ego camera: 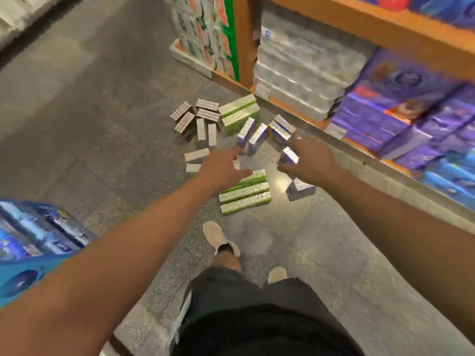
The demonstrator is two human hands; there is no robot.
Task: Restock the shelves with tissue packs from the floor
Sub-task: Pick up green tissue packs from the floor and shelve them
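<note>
Down on the grey floor (pixel 77 104), beside the orange shelves (pixel 372 24), the tissue packs lie scattered: a brown cluster (pixel 198 116), green packs farther off (pixel 239 114), a nearer row of green packs (pixel 245 195), and several purple packs (pixel 253 136) standing on end close to the bottom shelf. A lone purple pack (pixel 299 188) lies near the right forearm.

Both hands reach down over the pile. The left hand (pixel 221 167) hangs with fingers spread and loosely bent, holding nothing, just above the near green row. The right hand (pixel 307 160) seems to have its thumb and fingers curled about a small purple pack (pixel 290 155), though blur makes the grip hard to confirm.

By my reading, this is the gathering step: packs are being picked off the floor and none of these is yet on a shelf. The lower shelf already carries purple packages (pixel 401 111) and clear-wrapped bundles (pixel 298 80). The next move likely calls for the left hand to close on a pack of its own, then for both to lift clear of the upright purple ones without toppling them, and carry toward the matching purple stock.
</note>
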